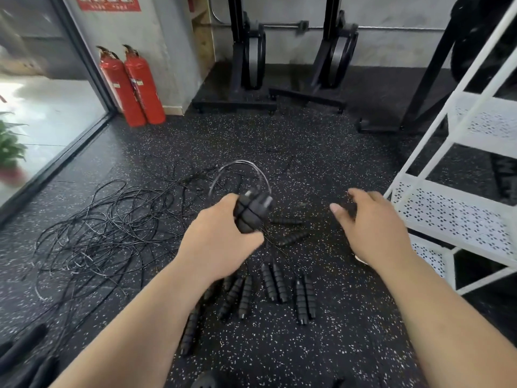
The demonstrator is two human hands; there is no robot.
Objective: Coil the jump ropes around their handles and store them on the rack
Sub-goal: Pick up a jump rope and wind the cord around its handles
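Left hand (221, 242): I see it clenched round the handle bundle (251, 212); its fingers are hidden behind the bundle, and the rope loop (240, 169) above is blurred.
Right hand (372, 222): held level, fingers relaxed, empty, tips smeared.
Loose handles (274, 281): on the floor (279, 354) below, some covered by my left forearm.
Rope tangle (112, 219): far left.
White rack (447, 208): right, cut off by the frame edge.
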